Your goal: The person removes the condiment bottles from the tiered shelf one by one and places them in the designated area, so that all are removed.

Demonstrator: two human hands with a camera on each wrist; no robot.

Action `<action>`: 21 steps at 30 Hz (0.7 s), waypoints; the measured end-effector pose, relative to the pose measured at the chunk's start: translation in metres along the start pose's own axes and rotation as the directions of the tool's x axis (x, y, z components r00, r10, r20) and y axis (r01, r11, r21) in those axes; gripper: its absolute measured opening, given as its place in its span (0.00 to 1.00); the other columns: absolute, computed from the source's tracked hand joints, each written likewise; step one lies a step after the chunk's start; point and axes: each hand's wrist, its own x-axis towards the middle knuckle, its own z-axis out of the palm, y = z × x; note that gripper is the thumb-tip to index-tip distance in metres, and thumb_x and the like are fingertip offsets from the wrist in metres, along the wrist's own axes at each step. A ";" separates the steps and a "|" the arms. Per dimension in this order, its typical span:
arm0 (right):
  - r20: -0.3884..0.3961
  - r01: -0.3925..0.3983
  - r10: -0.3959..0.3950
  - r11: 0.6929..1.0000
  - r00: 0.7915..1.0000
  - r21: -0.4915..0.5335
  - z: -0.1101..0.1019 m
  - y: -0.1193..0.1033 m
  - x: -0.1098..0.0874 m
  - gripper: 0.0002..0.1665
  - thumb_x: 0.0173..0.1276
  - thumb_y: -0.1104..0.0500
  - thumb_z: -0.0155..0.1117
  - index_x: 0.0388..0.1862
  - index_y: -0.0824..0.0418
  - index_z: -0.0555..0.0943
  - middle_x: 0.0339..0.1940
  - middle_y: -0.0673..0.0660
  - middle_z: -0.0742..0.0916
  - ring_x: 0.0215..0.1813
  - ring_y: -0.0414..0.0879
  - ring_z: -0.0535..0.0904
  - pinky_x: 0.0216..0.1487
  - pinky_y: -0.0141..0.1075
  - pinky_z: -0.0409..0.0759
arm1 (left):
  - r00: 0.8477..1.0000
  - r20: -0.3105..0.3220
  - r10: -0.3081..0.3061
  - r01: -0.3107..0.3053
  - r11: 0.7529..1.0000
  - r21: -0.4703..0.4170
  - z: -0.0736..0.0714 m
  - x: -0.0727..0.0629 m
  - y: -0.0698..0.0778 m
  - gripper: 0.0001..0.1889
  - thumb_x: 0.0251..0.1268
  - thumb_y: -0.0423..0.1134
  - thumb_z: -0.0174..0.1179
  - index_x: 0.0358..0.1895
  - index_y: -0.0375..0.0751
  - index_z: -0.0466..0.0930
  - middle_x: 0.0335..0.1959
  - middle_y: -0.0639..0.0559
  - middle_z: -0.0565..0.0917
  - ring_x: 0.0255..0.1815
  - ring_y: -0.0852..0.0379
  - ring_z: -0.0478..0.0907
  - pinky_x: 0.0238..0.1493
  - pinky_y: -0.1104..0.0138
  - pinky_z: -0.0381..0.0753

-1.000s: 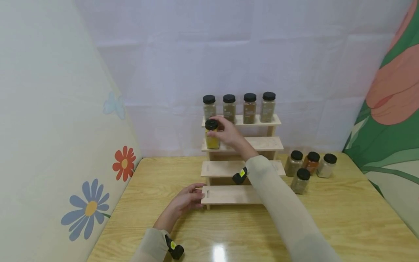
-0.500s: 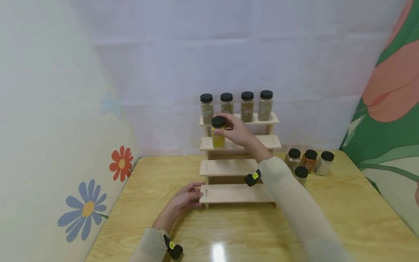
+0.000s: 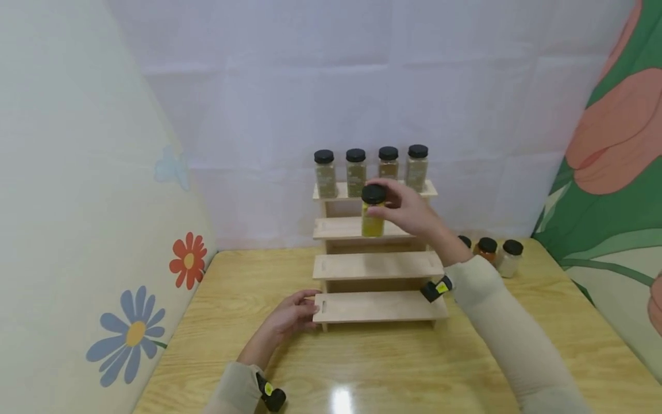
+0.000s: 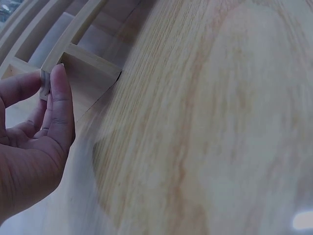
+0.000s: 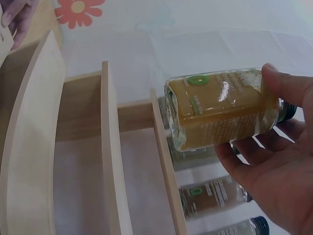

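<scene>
My right hand (image 3: 408, 210) grips a spice jar (image 3: 373, 218) of yellow powder near its black lid, thumb on one side and fingers on the other. The jar is upright in front of the second tier from the top of a light wooden step rack (image 3: 380, 306); whether its base touches that tier I cannot tell. In the right wrist view the jar's glass (image 5: 220, 110) shows a green mark and printed label. My left hand (image 3: 289, 316) pinches the left end of the rack's lowest tier, with thumb and finger on the board's edge in the left wrist view.
Several black-lidded jars (image 3: 325, 178) stand in a row on the top tier. More jars (image 3: 509, 264) stand on the wooden table (image 3: 248, 276) right of the rack, partly hidden by my right arm. A white cloth hangs behind; flower-patterned panels flank both sides.
The right hand has carried the yellow spice jar rightward along the second tier, from its left end toward the middle. My left hand has kept its hold on the rack.
</scene>
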 end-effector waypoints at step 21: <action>-0.122 -0.098 0.084 0.989 0.989 -0.112 -0.084 0.021 -0.071 0.35 0.73 0.56 0.66 0.75 0.59 0.67 0.64 0.61 0.76 0.55 0.40 0.80 0.50 0.27 0.80 | 1.000 -0.016 -0.026 0.026 1.000 0.001 0.003 0.001 0.005 0.29 0.70 0.29 0.58 0.73 0.29 0.63 0.47 0.47 0.77 0.41 0.56 0.81 0.37 0.67 0.85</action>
